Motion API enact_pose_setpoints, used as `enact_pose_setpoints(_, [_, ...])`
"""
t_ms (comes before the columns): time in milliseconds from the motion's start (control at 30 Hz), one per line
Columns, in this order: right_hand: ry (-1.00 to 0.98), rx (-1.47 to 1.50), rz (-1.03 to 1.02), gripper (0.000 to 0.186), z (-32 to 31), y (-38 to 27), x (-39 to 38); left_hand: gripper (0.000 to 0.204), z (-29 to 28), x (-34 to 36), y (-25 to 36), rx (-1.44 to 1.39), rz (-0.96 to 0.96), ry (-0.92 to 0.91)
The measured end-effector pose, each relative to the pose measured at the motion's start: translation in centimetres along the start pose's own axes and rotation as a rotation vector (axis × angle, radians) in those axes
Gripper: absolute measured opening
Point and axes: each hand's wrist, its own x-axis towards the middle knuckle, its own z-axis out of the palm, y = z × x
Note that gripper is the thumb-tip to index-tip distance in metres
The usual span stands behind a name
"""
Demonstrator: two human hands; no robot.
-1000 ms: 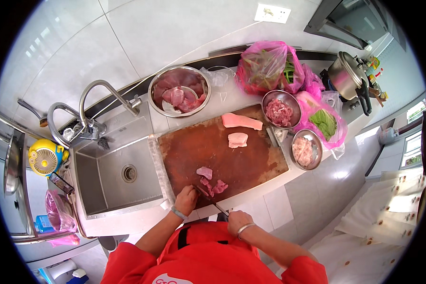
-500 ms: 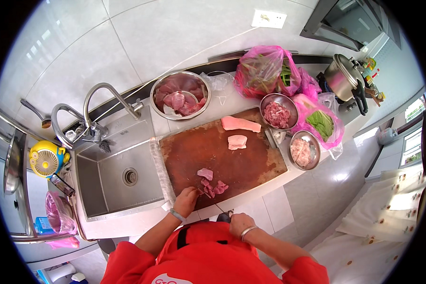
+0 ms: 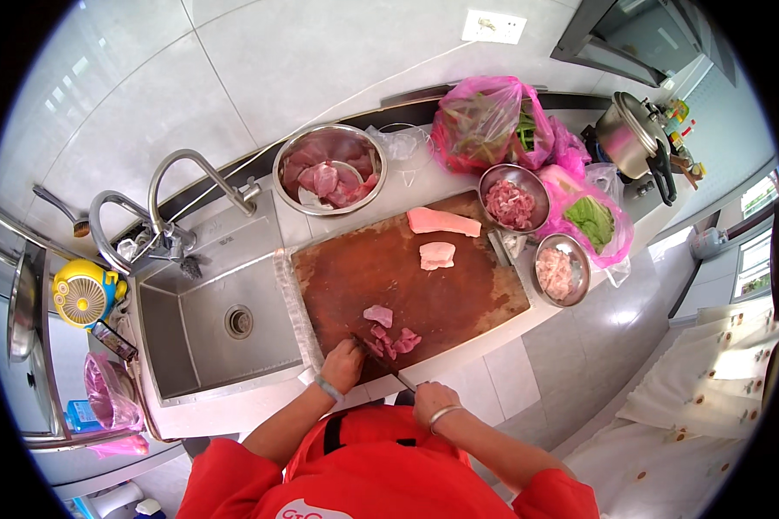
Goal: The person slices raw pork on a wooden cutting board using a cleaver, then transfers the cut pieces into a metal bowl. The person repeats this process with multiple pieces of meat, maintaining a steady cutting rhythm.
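Note:
My right hand (image 3: 434, 403) grips a knife (image 3: 392, 372) at the near edge of a brown cutting board (image 3: 346, 281). The dark, thin blade slants up and left to the fingers of my left hand (image 3: 342, 364). That hand rests at the board's near left corner with its fingers bent together; what they pinch is hidden. Right beside the blade lie several small cut pieces of red meat (image 3: 404, 341), and a paler pink chunk (image 3: 377, 316) sits just beyond them. Farther back on the board are a long pink-white strip of meat (image 3: 442, 222) and a short pale block (image 3: 437, 255).
A steel sink (image 3: 225, 337) with a tap (image 3: 201, 157) adjoins the board on the left. Behind stands a large bowl of meat (image 3: 286, 186). Two smaller meat bowls (image 3: 541, 223) (image 3: 580, 298), pink bags of greens (image 3: 489, 121) and a pressure cooker (image 3: 625, 138) are on the right.
My right hand has moved slightly up and left, bringing the knife blade over the board beside the small meat pieces. My left hand has barely shifted.

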Motion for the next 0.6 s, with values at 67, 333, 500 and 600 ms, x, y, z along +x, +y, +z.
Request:
enact_pose_setpoints(67, [0.005,0.022,-0.006,0.021,-0.4,-1.1,1.3,0.012,0.3,0.3,-0.9,0.07,0.02,-0.035])
enact_pose_setpoints(333, [-0.025,0.012,0.012,0.022,0.0,0.9,0.9,0.015,-0.7,1.1,-0.3,-0.02,0.046,0.086])
enact_pose_setpoints(500, [0.028,0.032,0.029,0.025,0.1,1.2,-0.7,0.014,-0.4,0.8,-0.7,-0.04,0.05,0.111])
enact_pose_setpoints(600, [0.003,0.047,0.009,0.025,0.5,0.9,-0.4,0.013,-0.3,0.8,-0.6,-0.034,0.066,0.118])
